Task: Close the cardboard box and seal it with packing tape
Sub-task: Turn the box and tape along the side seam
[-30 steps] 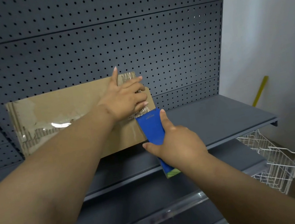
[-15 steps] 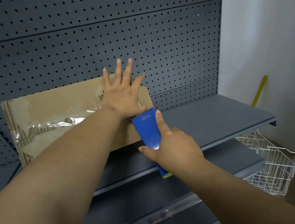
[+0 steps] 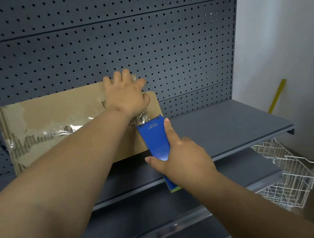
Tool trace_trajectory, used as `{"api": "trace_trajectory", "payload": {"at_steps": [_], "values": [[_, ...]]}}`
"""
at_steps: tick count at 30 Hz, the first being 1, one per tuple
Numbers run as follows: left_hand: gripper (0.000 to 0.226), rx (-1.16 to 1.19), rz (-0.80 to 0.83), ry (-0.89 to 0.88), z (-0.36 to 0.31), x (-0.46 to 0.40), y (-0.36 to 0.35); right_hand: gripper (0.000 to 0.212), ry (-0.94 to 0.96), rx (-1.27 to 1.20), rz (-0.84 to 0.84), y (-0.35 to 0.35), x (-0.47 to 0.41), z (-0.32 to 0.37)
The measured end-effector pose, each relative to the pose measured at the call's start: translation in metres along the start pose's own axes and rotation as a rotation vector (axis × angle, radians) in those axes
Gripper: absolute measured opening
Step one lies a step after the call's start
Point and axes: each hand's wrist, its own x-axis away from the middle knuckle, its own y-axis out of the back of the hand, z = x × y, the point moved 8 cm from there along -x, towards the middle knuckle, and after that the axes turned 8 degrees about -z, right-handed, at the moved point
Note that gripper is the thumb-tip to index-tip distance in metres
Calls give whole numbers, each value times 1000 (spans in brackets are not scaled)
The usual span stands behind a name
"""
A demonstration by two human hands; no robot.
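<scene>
Your left hand (image 3: 126, 94) lies flat, fingers straight, pressing the cardboard box (image 3: 53, 128) top nr its right end; box sits at shelf (image 3: 227, 127) back, vs pegboard (image 3: 97, 45). Your right hand (image 3: 182, 160) grips blue tape dispenser (image 3: 154, 140), clear tape (image 3: 144, 117) stretched to box.

Our left hand (image 3: 127, 96) reaches forward, fingers flat and spread; our right hand (image 3: 180, 161) is curled in a grip, forefinger extended.

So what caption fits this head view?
Left hand presses tape onto a cardboard box while the right hand holds a blue tape dispenser.
</scene>
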Motion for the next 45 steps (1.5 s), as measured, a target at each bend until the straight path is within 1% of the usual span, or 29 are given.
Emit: {"api": "trace_trajectory", "payload": {"at_steps": [6,11,17,20,21,22,24,25,29,31,33,35,37,39,40,41,42,43,45], "values": [[41,-13,25,-33,-17,-6,8,96,-9,30,10,7,-3,-4],[40,-11,35,30,-26,-30,26,95,2,53,-44,41,-15,-9],[41,2,84,43,-27,-45,34,91,5,80,25,76,-28,-1],[38,68,159,26,-32,-35,13,91,-15,77,77,59,-22,-5],[37,122,147,29,-34,-31,8,94,-25,63,79,51,-19,-9],[36,187,91,30,-35,-26,6,95,-29,42,65,43,-16,-12],[32,281,-74,-14,-35,-19,11,96,-35,9,32,32,-14,-18],[32,290,-122,-58,-35,-14,14,95,-38,3,31,27,-13,-20],[46,285,-150,-299,-37,7,11,93,-28,34,63,10,-7,-23],[46,236,-100,-401,-35,17,11,92,-29,38,44,6,-4,-25],[50,128,-58,-426,-25,21,6,91,-28,36,24,5,-2,-25],[54,-39,-77,-465,-21,28,9,91,-30,33,11,6,-2,-25],[53,-108,-103,-476,-25,33,10,92,-33,26,0,7,-5,-25],[48,-10,-108,-504,-30,34,6,93,-29,24,-12,8,-8,-24],[50,33,-90,-488,-33,34,2,93,-26,27,-14,9,-10,-25],[56,47,-2,-433,-32,34,-6,93,-26,31,-12,9,-12,-25],[60,46,41,-406,-30,34,-11,93,-28,34,-7,9,-14,-26],[60,41,48,-412,-29,35,-11,93,-30,35,-3,10,-16,-26],[51,98,2,-416,-27,35,-11,93,-31,35,0,10,-18,-26]]}}
